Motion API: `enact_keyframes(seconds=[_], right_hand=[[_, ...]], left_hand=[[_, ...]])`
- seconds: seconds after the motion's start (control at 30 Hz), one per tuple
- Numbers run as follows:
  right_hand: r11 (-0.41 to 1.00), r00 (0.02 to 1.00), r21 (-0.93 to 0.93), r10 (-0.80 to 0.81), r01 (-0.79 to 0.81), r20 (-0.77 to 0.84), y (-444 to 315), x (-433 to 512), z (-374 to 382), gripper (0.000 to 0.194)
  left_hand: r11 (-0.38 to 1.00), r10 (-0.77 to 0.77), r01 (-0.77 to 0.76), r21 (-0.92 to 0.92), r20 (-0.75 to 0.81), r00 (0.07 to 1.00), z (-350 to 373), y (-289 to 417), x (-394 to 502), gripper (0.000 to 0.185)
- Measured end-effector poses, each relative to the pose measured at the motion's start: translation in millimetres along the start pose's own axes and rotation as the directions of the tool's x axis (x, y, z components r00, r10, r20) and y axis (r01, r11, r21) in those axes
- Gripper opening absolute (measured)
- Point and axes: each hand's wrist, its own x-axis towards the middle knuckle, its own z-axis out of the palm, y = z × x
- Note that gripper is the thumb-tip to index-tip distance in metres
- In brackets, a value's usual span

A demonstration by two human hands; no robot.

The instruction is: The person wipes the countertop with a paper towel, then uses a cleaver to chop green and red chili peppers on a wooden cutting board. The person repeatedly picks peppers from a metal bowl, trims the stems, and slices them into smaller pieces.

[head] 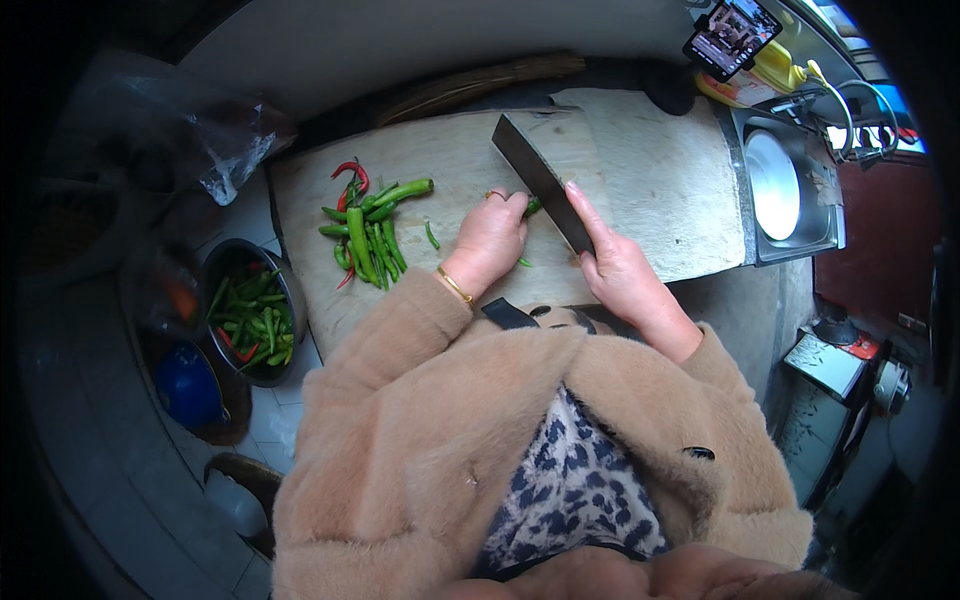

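My right hand grips a cleaver, whose wide dark blade slants up to the left across the wooden cutting board. Against the blade's left side, my left hand is closed on a green chili pepper, of which only one end shows. Left of that hand lies a pile of green chili peppers with a few red chili peppers among them. A thin green piece lies between the pile and my left hand. Another small green piece lies below my fingers.
A metal bowl of chilies stands left of the board, near a blue bowl. A clear plastic bag is at upper left. On the right, a steel sink holds a white basin. A phone stands behind the board.
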Motion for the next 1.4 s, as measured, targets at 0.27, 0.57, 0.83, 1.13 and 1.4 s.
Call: enact_keyframes(seconds=[0.27, 0.57, 0.83, 1.13, 1.4], right_hand=[[0.98, 0.99, 0.137, 0.144, -0.143, 0.004, 11.1, -2.6, -2.1, 0.089], [0.784, 0.943, 0.539, 0.328, -0.306, 0.058, 18.4, -7.2, -6.2, 0.093], [0.808, 0.937, 0.502, 0.35, -0.307, 0.009, 20.1, -16.7, -12.8, 0.092], [0.831, 0.946, 0.491, 0.322, -0.261, -0.043, 17.2, -19.4, -12.1, 0.089], [0.888, 0.975, 0.421, 0.218, -0.185, -0.032, 9.1, -21.7, -15.6, 0.085]], left_hand=[[0.966, 0.225, -0.238, 0.098, 0.123, 0.966, -14.3, -5.5, -14.8, 0.014], [0.873, 0.127, -0.005, 0.487, -0.216, 0.968, -81.9, -37.2, -12.4, 0.019], [0.825, 0.011, 0.045, 0.564, -0.096, 0.995, -85.3, -54.2, 11.8, 0.015], [0.979, 0.129, -0.13, 0.154, 0.019, 0.992, -22.9, 1.8, 25.6, 0.014], [0.98, 0.028, -0.048, 0.193, 0.103, 0.994, -2.3, 4.6, 24.1, 0.015]])
